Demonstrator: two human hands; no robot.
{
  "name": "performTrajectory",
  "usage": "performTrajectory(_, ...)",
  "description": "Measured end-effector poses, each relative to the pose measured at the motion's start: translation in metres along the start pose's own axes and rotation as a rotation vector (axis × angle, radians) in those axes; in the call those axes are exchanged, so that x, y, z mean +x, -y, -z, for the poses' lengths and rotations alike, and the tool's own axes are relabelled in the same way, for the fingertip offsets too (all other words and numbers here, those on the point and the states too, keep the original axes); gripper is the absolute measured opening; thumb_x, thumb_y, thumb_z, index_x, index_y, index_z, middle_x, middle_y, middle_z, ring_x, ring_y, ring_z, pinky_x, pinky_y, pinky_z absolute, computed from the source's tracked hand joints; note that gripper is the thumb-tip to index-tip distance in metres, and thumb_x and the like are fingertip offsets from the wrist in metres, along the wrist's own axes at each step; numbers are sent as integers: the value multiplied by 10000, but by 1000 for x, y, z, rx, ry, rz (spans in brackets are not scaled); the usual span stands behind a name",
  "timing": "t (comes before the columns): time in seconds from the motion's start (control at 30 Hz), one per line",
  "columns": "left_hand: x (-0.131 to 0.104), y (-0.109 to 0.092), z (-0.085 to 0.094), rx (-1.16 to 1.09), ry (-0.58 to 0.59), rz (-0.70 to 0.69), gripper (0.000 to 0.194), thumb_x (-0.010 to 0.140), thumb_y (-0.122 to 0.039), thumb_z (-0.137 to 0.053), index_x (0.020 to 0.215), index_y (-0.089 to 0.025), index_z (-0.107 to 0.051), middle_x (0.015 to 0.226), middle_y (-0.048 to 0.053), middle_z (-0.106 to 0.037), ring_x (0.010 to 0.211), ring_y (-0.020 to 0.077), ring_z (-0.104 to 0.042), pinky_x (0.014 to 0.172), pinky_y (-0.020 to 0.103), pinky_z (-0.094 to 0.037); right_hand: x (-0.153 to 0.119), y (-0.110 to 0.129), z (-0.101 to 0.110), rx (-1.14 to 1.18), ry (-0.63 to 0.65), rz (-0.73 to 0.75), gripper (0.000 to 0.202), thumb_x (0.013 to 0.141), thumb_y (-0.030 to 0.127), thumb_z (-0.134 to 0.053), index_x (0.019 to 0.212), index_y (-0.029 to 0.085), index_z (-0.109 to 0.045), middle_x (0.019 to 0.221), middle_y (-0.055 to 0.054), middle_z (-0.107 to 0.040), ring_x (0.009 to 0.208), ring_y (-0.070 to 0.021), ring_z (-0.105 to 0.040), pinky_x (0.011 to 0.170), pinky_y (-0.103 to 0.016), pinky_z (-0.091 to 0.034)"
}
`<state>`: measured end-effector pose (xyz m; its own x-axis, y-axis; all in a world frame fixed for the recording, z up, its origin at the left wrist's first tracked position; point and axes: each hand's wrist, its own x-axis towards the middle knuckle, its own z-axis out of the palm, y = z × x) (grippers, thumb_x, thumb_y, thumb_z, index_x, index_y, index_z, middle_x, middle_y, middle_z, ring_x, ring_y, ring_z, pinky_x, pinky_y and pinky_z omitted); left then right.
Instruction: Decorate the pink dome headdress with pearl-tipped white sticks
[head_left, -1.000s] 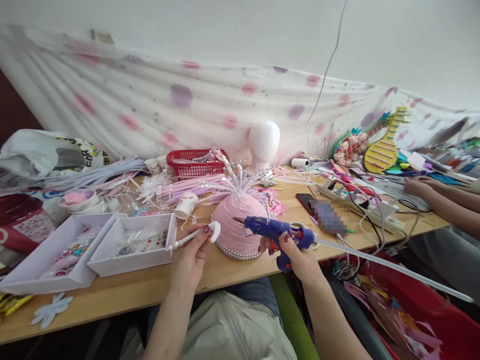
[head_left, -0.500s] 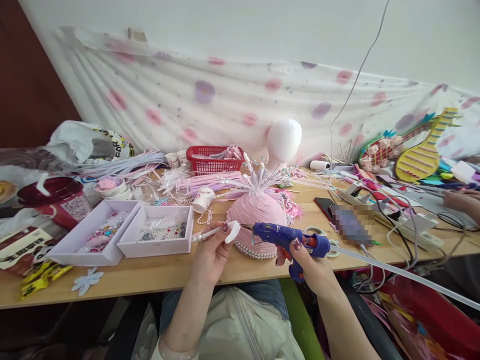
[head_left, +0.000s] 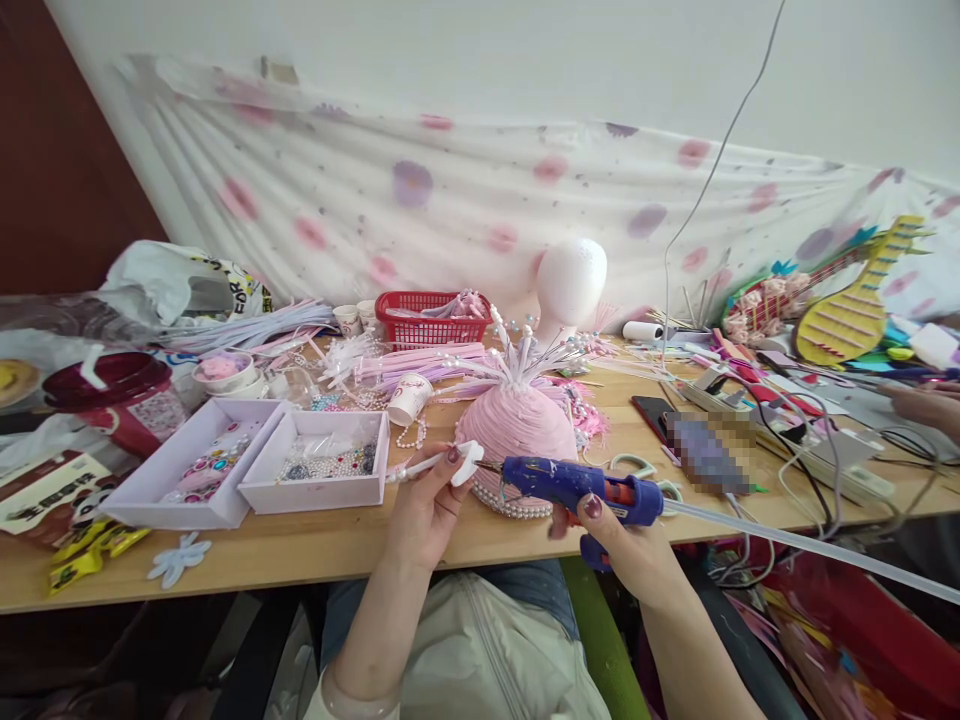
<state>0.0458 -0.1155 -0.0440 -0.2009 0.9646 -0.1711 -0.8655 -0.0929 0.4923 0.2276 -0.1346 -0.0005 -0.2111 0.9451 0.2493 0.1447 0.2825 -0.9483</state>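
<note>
Between the fingers of my left hand (head_left: 429, 515) is a small white fuzzy piece (head_left: 466, 463) with a stem, shaped like a bent pipe cleaner. My right hand (head_left: 626, 545) is closed round the handle of a blue hot glue gun (head_left: 551, 480), whose metal nozzle points left, at or very near the white piece. A long clear glue stick (head_left: 795, 545) sticks out of the gun's back end. Behind both hands stands a pink yarn-covered dome (head_left: 517, 430) edged with pearl beads, with a spray of white beaded stems on top.
Two white boxes of beads and gems (head_left: 319, 490) lie left, beside a pale blue flower (head_left: 178, 560). A red basket (head_left: 431, 330) and a white foam head (head_left: 571, 280) stand behind. Scissors (head_left: 634, 464), a phone (head_left: 651, 415) and power strips (head_left: 847, 480) lie right; another person's hand (head_left: 930, 410) is at the far right.
The glue gun has moved slightly left and down, bringing its nozzle closer to the white piece. My left hand has stayed almost in place, and the whole view has shifted a little.
</note>
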Motion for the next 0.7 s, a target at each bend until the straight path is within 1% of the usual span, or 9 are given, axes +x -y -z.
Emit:
performTrajectory(0.1, -1, 1, 0, 2, 27, -12, 329, 418, -161, -917, 638, -151, -672, 603, -17, -676, 455, 55, -557, 372, 126, -423, 4, 2, 1, -23, 27, 50, 559, 802, 704, -558, 604, 192, -663, 641, -57, -644, 697, -198, -622, 676, -302, -497)
performTrajectory(0.2, -2, 1, -1, 6, 11, 1, 358, 399, -184, -926, 638, -147, -662, 560, -37, -635, 415, 26, -488, 353, 115, -362, 5, 1, 3, -23, 10, 31, 563, 801, 715, -552, 595, 200, -650, 636, -54, -645, 680, -194, -614, 672, -304, -490)
performTrajectory(0.3, -2, 3, 1, 39, -18, 5, 367, 422, -191, -918, 676, -150, -657, 568, -48, -624, 412, 14, -467, 367, 112, -363, 3, -1, 3, -27, 7, 1, 544, 790, 707, -574, 611, 198, -643, 609, -45, -630, 615, -175, -580, 570, -281, -459)
performTrajectory(0.37, -1, 4, 3, 59, -23, 6, 376, 436, -210, -918, 694, -153, -650, 584, -51, -629, 416, 12, -467, 374, 113, -369, 1, -2, 2, -42, 8, 1, 551, 788, 709, -574, 603, 193, -631, 591, -41, -615, 580, -161, -556, 529, -271, -437)
performTrajectory(0.47, 0, 5, 4, 59, -32, 16, 396, 434, -228, -922, 702, -155, -640, 600, -55, -633, 418, 7, -470, 383, 107, -380, -3, -3, -1, -44, 5, 22, 562, 778, 715, -579, 578, 190, -593, 556, -29, -588, 556, -153, -546, 546, -276, -451)
performTrajectory(0.6, -2, 2, 1, 47, -119, 71, 409, 403, -171, -919, 706, -156, -646, 581, -68, -618, 404, 3, -467, 393, 100, -413, -7, -5, -3, -19, 7, 11, 545, 743, 725, -613, 652, 188, -601, 539, -16, -577, 538, -151, -546, 543, -282, -466)
performTrajectory(0.7, -3, 2, 0, 59, -152, 83, 335, 472, -126, -883, 710, -154, -648, 619, -50, -636, 438, 18, -508, 397, 101, -420, -9, -6, -5, 12, 28, -14, 529, 730, 720, -632, 709, 193, -603, 525, -3, -556, 524, -156, -549, 515, -285, -480)
